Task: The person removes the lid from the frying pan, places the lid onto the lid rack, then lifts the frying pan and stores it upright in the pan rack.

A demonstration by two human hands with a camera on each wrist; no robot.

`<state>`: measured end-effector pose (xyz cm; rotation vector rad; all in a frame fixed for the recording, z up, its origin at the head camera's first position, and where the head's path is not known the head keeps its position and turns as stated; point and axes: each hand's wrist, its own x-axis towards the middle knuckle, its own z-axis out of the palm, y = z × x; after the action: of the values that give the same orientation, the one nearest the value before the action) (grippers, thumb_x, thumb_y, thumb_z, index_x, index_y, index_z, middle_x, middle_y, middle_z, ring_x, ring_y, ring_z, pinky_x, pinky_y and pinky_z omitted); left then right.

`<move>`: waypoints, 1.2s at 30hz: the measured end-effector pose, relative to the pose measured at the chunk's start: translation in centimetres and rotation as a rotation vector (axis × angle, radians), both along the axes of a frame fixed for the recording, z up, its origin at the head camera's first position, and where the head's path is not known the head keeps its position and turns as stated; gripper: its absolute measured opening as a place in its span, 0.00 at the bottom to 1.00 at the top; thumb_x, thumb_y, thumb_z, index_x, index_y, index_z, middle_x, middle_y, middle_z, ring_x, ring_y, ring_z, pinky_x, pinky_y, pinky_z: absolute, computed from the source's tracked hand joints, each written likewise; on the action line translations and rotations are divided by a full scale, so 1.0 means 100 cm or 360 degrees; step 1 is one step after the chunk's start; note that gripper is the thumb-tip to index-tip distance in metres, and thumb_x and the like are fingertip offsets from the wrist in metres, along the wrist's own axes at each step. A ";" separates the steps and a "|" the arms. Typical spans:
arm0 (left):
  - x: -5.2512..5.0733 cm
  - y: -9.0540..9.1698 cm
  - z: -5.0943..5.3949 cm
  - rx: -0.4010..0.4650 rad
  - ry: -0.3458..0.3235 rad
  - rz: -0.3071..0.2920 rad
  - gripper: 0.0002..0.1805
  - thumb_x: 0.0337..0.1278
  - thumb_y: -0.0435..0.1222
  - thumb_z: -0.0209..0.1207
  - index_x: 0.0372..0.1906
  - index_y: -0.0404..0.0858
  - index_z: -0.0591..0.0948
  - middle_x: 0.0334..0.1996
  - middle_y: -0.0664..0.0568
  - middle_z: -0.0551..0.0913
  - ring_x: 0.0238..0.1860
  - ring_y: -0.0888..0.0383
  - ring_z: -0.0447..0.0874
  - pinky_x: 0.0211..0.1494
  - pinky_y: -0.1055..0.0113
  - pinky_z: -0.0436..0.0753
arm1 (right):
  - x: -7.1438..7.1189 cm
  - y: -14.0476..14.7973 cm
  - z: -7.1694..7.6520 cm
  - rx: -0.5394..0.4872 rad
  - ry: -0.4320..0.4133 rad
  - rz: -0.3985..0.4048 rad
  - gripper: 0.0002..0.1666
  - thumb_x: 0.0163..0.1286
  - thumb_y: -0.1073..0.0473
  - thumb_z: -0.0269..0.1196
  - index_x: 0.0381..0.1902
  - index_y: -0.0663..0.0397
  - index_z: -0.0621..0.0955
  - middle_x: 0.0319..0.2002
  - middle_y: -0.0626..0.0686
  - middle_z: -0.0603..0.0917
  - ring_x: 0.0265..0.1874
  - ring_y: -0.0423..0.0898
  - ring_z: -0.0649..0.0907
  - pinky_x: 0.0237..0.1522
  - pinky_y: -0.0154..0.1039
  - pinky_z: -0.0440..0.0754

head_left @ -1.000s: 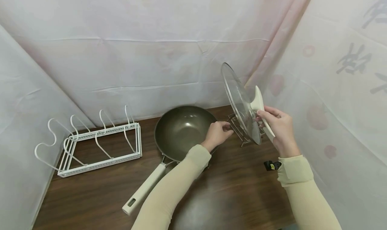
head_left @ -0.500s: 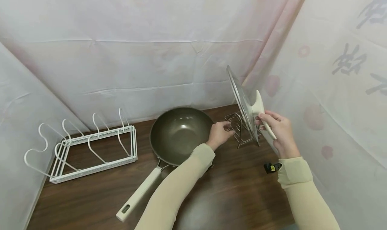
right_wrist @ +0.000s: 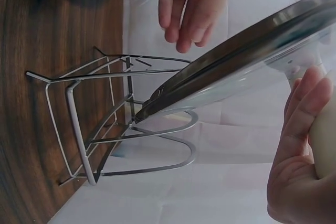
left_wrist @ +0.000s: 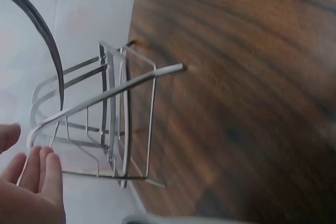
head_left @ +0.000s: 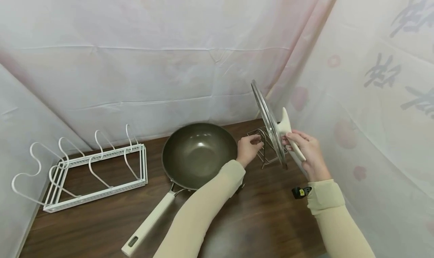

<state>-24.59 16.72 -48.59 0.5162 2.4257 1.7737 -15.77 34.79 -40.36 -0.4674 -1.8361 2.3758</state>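
Note:
My right hand (head_left: 309,151) grips the cream handle (head_left: 284,127) of a glass pot lid (head_left: 269,125) with a metal rim. The lid is steeply tilted. Its lower edge sits among the wires of a small metal lid rack (right_wrist: 77,124), as the right wrist view shows. Beside that rack is my left hand (head_left: 248,148), its fingers fairly straight and holding nothing. In the left wrist view the left fingertips (left_wrist: 44,156) are at the rack's end loop; whether they touch it I cannot tell.
A dark wok (head_left: 198,158) with a long cream handle (head_left: 149,224) stands left of the small rack, under my left forearm. Further left is a white pan rack (head_left: 96,195) with wavy dividers. Pale curtains (head_left: 152,73) enclose the wooden table (head_left: 271,212).
The lid has turned more edge-on and dropped slightly toward the rack with my right hand. My left hand stays beside the rack. The head view has shifted a little to the right.

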 end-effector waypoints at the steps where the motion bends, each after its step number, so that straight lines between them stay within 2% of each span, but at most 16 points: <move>1: 0.000 0.002 0.000 0.0031 -0.0016 0.0010 0.17 0.67 0.33 0.65 0.59 0.35 0.85 0.53 0.45 0.90 0.53 0.51 0.90 0.53 0.68 0.88 | 0.000 0.000 0.000 -0.0002 0.0000 0.0000 0.11 0.67 0.58 0.72 0.47 0.45 0.85 0.34 0.47 0.93 0.32 0.40 0.91 0.31 0.30 0.87; 9: 0.001 0.009 -0.009 0.0101 -0.0069 0.0080 0.19 0.64 0.32 0.67 0.59 0.33 0.85 0.54 0.41 0.89 0.54 0.47 0.90 0.53 0.64 0.89 | -0.001 -0.002 -0.003 -0.0013 -0.0004 0.0006 0.12 0.68 0.58 0.72 0.48 0.47 0.84 0.34 0.47 0.93 0.32 0.39 0.91 0.32 0.30 0.87; 12: 0.000 0.010 -0.013 0.0111 -0.0075 0.0121 0.18 0.63 0.32 0.68 0.56 0.34 0.86 0.52 0.43 0.90 0.52 0.49 0.90 0.52 0.66 0.89 | -0.003 -0.004 -0.004 -0.0015 -0.0006 0.0011 0.13 0.68 0.58 0.72 0.48 0.47 0.83 0.34 0.47 0.93 0.32 0.39 0.91 0.31 0.30 0.87; 19: -0.001 0.018 -0.017 0.0170 0.0010 0.0205 0.14 0.60 0.32 0.70 0.50 0.32 0.89 0.44 0.44 0.93 0.45 0.49 0.93 0.45 0.70 0.89 | -0.002 -0.008 -0.005 -0.0046 -0.0024 0.0006 0.13 0.69 0.59 0.71 0.49 0.48 0.81 0.33 0.47 0.93 0.31 0.39 0.91 0.31 0.30 0.87; 24: -0.003 0.024 -0.019 0.0128 0.0080 0.0238 0.12 0.58 0.35 0.73 0.46 0.36 0.91 0.39 0.47 0.93 0.39 0.54 0.94 0.40 0.76 0.86 | 0.000 -0.008 -0.005 -0.0041 -0.0026 0.0005 0.13 0.69 0.59 0.71 0.49 0.49 0.81 0.33 0.47 0.93 0.31 0.39 0.91 0.30 0.29 0.86; 28: -0.004 0.022 -0.017 0.0087 0.0051 0.0249 0.09 0.58 0.37 0.73 0.43 0.40 0.93 0.36 0.50 0.94 0.36 0.57 0.92 0.38 0.76 0.85 | -0.001 -0.010 -0.008 -0.0019 -0.0028 0.0025 0.14 0.69 0.58 0.71 0.50 0.51 0.80 0.32 0.47 0.93 0.31 0.38 0.90 0.29 0.29 0.86; 34: -0.002 0.017 -0.009 0.0016 0.0053 0.0217 0.06 0.61 0.36 0.71 0.40 0.40 0.93 0.35 0.50 0.93 0.34 0.58 0.91 0.38 0.73 0.86 | -0.002 -0.010 -0.010 0.0001 -0.0024 0.0035 0.13 0.70 0.58 0.70 0.49 0.50 0.81 0.33 0.46 0.92 0.31 0.37 0.90 0.29 0.28 0.85; 36: -0.001 0.016 -0.007 0.0025 0.0009 0.0209 0.06 0.61 0.36 0.70 0.41 0.40 0.93 0.35 0.50 0.93 0.33 0.59 0.91 0.38 0.73 0.86 | -0.002 -0.011 -0.010 -0.0002 -0.0025 0.0035 0.15 0.70 0.58 0.70 0.51 0.52 0.79 0.33 0.46 0.92 0.30 0.37 0.90 0.29 0.28 0.85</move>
<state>-24.73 18.32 -49.28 0.3714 2.5048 1.8438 -15.97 33.71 -41.39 -0.4693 -1.8557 2.3946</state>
